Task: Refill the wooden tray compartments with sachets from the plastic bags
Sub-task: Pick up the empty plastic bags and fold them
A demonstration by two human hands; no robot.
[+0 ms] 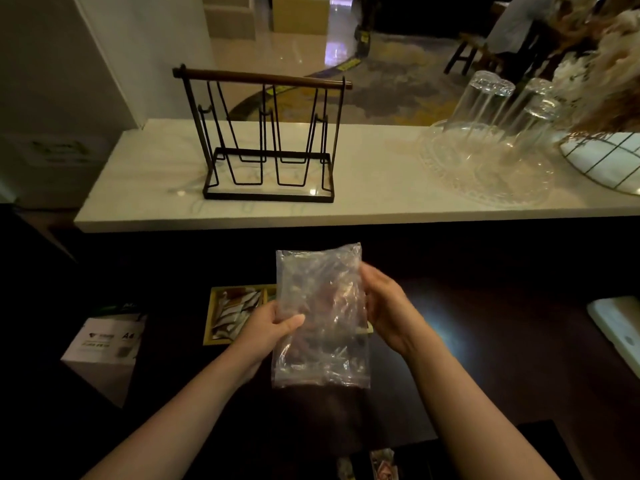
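Note:
I hold a clear, crinkled plastic bag (320,317) upright above the dark lower counter, between both hands. My left hand (273,323) grips its left edge with the thumb on the front. My right hand (384,306) clasps its right edge. The bag looks nearly flat, and I cannot tell what is inside. Behind the bag sits the wooden tray (209,317); its left compartment holds several pale sachets (235,311). The rest of the tray is hidden by the bag. More sachets (382,465) lie at the bottom edge of the view.
A white paper box (105,351) stands left of the tray. The raised white counter (381,199) carries a black wire rack (266,140), upturned glasses (498,109) on a clear dish, and a wire-patterned vase (602,161). A white object (616,323) lies at right.

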